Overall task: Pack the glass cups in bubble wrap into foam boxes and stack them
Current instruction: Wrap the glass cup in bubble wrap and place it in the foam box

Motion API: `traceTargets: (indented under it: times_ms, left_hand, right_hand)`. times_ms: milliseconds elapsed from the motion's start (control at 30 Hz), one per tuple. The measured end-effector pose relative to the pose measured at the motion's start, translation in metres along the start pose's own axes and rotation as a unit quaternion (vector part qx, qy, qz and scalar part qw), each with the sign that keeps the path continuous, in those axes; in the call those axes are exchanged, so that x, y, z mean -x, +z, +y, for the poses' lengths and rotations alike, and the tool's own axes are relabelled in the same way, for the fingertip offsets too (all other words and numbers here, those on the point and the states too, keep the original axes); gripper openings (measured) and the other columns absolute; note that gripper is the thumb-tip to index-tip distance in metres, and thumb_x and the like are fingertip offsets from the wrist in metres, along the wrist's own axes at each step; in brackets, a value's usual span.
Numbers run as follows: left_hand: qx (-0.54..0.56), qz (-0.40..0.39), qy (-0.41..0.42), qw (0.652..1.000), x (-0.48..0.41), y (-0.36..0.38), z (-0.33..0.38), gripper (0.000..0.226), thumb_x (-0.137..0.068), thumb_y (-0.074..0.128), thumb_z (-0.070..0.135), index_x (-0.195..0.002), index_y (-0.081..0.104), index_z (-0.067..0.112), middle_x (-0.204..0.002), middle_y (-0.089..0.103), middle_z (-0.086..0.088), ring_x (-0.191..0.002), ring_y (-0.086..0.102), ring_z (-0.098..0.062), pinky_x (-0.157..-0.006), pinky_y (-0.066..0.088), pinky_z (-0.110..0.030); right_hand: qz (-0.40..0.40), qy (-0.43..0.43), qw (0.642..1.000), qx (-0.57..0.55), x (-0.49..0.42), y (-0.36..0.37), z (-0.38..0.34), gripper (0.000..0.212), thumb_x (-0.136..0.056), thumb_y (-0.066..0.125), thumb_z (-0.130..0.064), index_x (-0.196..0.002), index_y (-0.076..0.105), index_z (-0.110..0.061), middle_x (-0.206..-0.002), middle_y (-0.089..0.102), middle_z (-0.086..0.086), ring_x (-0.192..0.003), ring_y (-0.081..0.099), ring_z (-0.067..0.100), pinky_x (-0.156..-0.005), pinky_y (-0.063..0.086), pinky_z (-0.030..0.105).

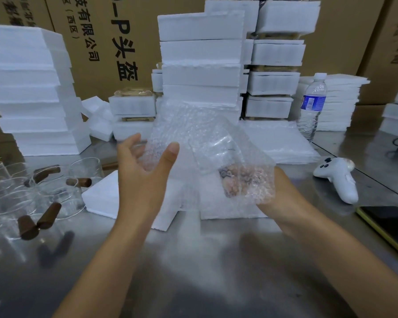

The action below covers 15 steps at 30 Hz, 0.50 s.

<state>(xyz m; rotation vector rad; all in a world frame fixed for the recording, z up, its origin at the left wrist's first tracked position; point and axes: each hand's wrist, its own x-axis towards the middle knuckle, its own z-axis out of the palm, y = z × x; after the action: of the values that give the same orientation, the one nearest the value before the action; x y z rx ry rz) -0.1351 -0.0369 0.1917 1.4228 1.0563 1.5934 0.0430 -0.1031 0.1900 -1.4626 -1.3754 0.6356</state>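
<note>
At far left, a tall stack of foam boxes point(32, 88) is noted on the steel table point(193, 271). In front of it, a cluster of bare glass cups point(55, 191) with brown handles is recorded, unwrapped.

The left hand point(145, 171) is raised with palm turned inward, fingers straight and spread, thumb up; the left edge of a sheet of bubble wrap point(200, 138) is touched by its fingers. The sheet is held up above the table between both hands. Whether a cup is inside it cannot be told.

Directly below the sheet, a low foam piece point(216, 210) is seen on the table. Further stacks of closed foam boxes are observed behind, against printed cartons point(101, 42).

The right hand point(251, 183) is covered by the wrap's lower right corner and seen only dimly through it; its grip cannot be told.

To the right, a water bottle point(313, 104), a white controller point(338, 177) and a yellow-edged phone point(391, 226) are noted.
</note>
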Motion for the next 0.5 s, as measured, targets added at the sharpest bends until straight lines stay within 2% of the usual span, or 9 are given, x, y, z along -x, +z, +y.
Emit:
traceTargets:
  times_ms: [67, 133, 200, 267, 300, 367, 467, 500]
  left_hand:
    - [0.05, -0.044, -0.051, 0.996, -0.006, -0.003, -0.002, 0.069, -0.056, 0.062, 0.063, -0.113, 0.058, 0.022, -0.094, 0.068, 0.016, -0.073, 0.062, -0.002, -0.065, 0.047, -0.012]
    - [0.105, -0.107, -0.083, 0.985, -0.009, -0.005, -0.004, 0.062, -0.053, 0.067, 0.064, -0.095, 0.07, 0.019, -0.082, 0.072, 0.009, -0.058, 0.06, -0.006, -0.057, 0.051, -0.016]
    - [0.152, -0.158, -0.103, 0.97, -0.009, -0.007, -0.007, 0.066, -0.039, 0.078, 0.069, -0.084, 0.076, 0.021, -0.087, 0.074, 0.003, -0.063, 0.065, -0.008, -0.059, 0.055, -0.018]
    - [0.156, -0.185, -0.104, 0.965, -0.01, -0.007, -0.011, 0.08, -0.029, 0.083, 0.07, -0.089, 0.076, 0.02, -0.099, 0.074, 0.002, -0.086, 0.071, -0.012, -0.074, 0.056, -0.025]
    - [0.155, -0.186, -0.101, 0.965, -0.01, -0.006, -0.012, 0.083, -0.028, 0.084, 0.07, -0.092, 0.075, 0.018, -0.102, 0.074, 0.0, -0.095, 0.07, -0.015, -0.08, 0.054, -0.028]
    - [0.17, -0.175, -0.101, 0.964, -0.007, -0.002, -0.011, 0.083, -0.027, 0.087, 0.066, -0.092, 0.074, 0.017, -0.103, 0.074, -0.002, -0.099, 0.069, -0.017, -0.081, 0.05, -0.028]
    - [0.247, -0.193, -0.136, 0.94, -0.003, 0.003, -0.008, 0.092, -0.024, 0.091, 0.056, -0.101, 0.07, 0.01, -0.106, 0.073, -0.007, -0.099, 0.069, -0.019, -0.073, 0.056, -0.023]
    - [0.266, -0.208, -0.151, 0.929, 0.0, 0.005, -0.006, 0.098, -0.023, 0.092, 0.054, -0.106, 0.068, 0.008, -0.107, 0.072, -0.009, -0.099, 0.069, -0.02, -0.072, 0.056, -0.023]
  right_hand:
    - [-0.013, -0.004, 1.0, 0.002, 0.003, 0.0, -0.005, 0.016, -0.075, 0.066, -0.008, -0.089, 0.065, -0.001, -0.095, 0.064, 0.026, -0.084, 0.066, 0.028, -0.079, 0.05, 0.059]
    - [-0.013, 0.0, 1.0, -0.013, 0.004, -0.002, -0.005, 0.014, -0.071, 0.061, -0.002, -0.085, 0.063, 0.0, -0.091, 0.062, 0.027, -0.076, 0.062, 0.026, -0.08, 0.049, 0.06]
    - [-0.013, 0.001, 1.0, -0.026, 0.006, -0.003, -0.005, 0.012, -0.074, 0.059, 0.003, -0.084, 0.06, -0.003, -0.092, 0.061, 0.023, -0.078, 0.066, 0.03, -0.081, 0.05, 0.056]
    - [-0.03, -0.004, 0.999, -0.035, 0.005, -0.004, -0.005, 0.01, -0.077, 0.062, -0.005, -0.085, 0.057, -0.001, -0.095, 0.06, 0.023, -0.082, 0.066, 0.033, -0.076, 0.055, 0.048]
    - [-0.037, -0.004, 0.998, -0.042, 0.006, -0.004, -0.005, 0.016, -0.074, 0.065, -0.011, -0.085, 0.058, -0.002, -0.091, 0.061, 0.023, -0.077, 0.065, 0.026, -0.07, 0.055, 0.039]
    - [-0.051, -0.001, 0.997, -0.05, 0.006, -0.005, -0.004, 0.005, -0.078, 0.064, -0.004, -0.082, 0.06, -0.006, -0.08, 0.065, 0.015, -0.07, 0.06, 0.012, -0.063, 0.049, 0.026]
    - [-0.053, 0.016, 0.996, -0.068, 0.004, -0.007, 0.004, 0.039, -0.084, 0.051, 0.013, -0.063, 0.068, -0.015, -0.065, 0.064, -0.006, -0.061, 0.06, 0.003, -0.055, 0.047, 0.017]
    - [-0.047, 0.025, 0.995, -0.079, 0.006, -0.007, 0.004, 0.04, -0.083, 0.055, 0.011, -0.062, 0.068, -0.019, -0.065, 0.063, -0.008, -0.065, 0.061, 0.003, -0.057, 0.048, 0.017]
